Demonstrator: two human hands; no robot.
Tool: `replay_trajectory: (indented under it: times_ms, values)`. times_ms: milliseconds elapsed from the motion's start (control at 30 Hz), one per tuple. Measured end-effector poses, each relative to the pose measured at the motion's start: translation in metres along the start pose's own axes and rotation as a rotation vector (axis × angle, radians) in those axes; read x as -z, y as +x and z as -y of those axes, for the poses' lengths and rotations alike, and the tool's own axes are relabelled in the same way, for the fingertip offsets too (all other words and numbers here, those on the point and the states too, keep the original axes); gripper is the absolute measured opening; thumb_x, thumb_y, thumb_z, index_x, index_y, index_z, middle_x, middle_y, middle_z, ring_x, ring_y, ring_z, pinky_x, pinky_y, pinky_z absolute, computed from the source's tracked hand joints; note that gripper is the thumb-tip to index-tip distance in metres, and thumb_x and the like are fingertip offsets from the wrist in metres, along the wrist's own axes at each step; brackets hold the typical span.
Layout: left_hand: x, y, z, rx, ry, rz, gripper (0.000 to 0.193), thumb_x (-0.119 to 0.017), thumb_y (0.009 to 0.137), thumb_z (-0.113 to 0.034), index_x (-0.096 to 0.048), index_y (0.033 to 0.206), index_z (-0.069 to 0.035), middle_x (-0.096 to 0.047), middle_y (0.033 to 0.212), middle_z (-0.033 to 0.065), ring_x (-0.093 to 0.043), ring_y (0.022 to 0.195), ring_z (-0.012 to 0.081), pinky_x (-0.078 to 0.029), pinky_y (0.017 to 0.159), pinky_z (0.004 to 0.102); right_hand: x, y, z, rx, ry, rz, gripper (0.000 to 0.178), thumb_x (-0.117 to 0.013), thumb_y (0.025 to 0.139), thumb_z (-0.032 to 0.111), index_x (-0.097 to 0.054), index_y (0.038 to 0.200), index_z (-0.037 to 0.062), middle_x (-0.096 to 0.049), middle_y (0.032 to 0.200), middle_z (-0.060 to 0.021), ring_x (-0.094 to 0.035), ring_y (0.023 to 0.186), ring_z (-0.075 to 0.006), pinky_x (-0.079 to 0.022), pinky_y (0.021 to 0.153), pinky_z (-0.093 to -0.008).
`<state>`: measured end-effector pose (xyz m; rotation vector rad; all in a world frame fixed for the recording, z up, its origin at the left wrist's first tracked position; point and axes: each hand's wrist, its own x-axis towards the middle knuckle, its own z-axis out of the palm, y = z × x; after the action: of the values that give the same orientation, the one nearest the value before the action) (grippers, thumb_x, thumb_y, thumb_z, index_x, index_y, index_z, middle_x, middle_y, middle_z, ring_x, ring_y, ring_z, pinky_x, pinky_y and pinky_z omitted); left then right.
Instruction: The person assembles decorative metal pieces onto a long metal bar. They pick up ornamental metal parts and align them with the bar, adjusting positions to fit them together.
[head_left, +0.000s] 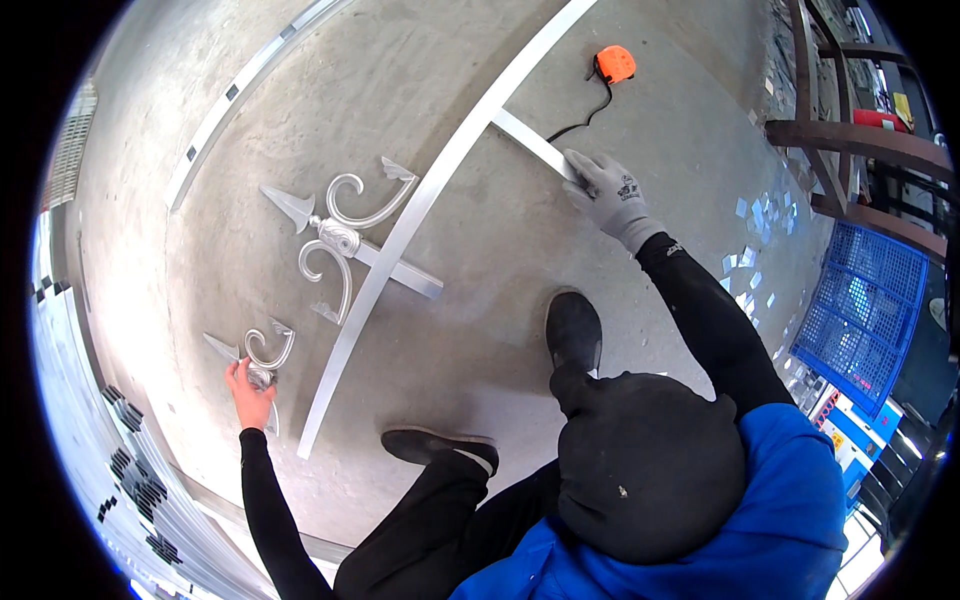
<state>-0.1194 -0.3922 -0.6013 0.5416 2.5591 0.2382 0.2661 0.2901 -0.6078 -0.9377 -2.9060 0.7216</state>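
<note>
My left hand, bare, is closed around the middle of a small silver scroll ornament with a pointed spear tip, low at the left. In a grey glove, my right hand grips the near end of a short silver bar. The bar's other end meets a long silver bar that runs diagonally across the floor. A larger spear-tipped ornament with two scrolls lies left of the long bar. Its square stem shows on the bar's right side.
An orange tape measure with a black strap lies beyond my right hand. Another long silver profile rests at the far left. At right are a dark metal rack, a blue crate and scattered shiny scraps. Stacked profiles line the left.
</note>
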Motion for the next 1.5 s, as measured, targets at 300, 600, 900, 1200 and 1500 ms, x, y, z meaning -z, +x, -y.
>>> replay_trajectory:
  times_ms: [300,600,900,1200,1500]
  values:
    - [-0.001,0.002,-0.001,-0.014,-0.015,-0.002,0.083,-0.076,0.070,0.002,-0.050,0.147,-0.009,-0.033,0.156,0.0177,-0.059,0.117,0.0327,-0.056,0.089,0.0377,-0.014,0.005,-0.012,0.116,-0.039,-0.197,0.045,-0.072,0.090,0.024,-0.066,0.132,0.0108,-0.069,0.107,-0.0154,-0.066,0.100,-0.0374,-0.053,0.089,-0.0484]
    - [0.003,0.002,-0.008,0.029,-0.012,0.033,0.083,-0.077,0.069,0.002,-0.050,0.147,-0.010,-0.032,0.157,0.0176,-0.060,0.115,0.0330,-0.056,0.091,0.0376,-0.010,0.010,-0.016,0.112,0.021,-0.193,0.044,-0.073,0.088,0.022,-0.067,0.130,0.0111,-0.070,0.111,-0.0146,-0.066,0.101,-0.0364,-0.053,0.089,-0.0478]
    - [0.044,0.014,-0.059,0.085,0.461,0.283,0.082,-0.084,0.073,-0.014,-0.050,0.147,-0.010,-0.047,0.148,0.0197,-0.061,0.120,0.0381,-0.054,0.095,0.0486,-0.009,0.010,-0.016,0.070,0.026,-0.163,0.044,-0.073,0.087,0.023,-0.068,0.128,0.0116,-0.070,0.107,-0.0135,-0.067,0.096,-0.0363,-0.054,0.086,-0.0475]
    - [0.000,0.083,-0.374,-0.846,0.131,-0.118,0.056,-0.078,0.086,-0.022,-0.062,0.139,-0.012,-0.062,0.133,0.0125,-0.057,0.126,0.0327,-0.048,0.104,0.0450,-0.024,0.016,-0.014,0.086,-0.021,-0.208,0.045,-0.079,0.085,0.030,-0.069,0.124,0.0106,-0.071,0.109,-0.0122,-0.067,0.098,-0.0338,-0.053,0.086,-0.0473]
    - [-0.093,0.093,-0.455,-0.975,0.224,-0.222,0.062,-0.073,0.089,-0.023,-0.057,0.147,-0.007,-0.051,0.158,0.0098,-0.046,0.146,0.0289,-0.040,0.118,0.0448,-0.028,0.027,-0.005,0.145,0.024,-0.224,0.040,-0.082,0.084,0.024,-0.071,0.118,0.0057,-0.071,0.106,-0.0126,-0.067,0.095,-0.0332,-0.053,0.085,-0.0456]
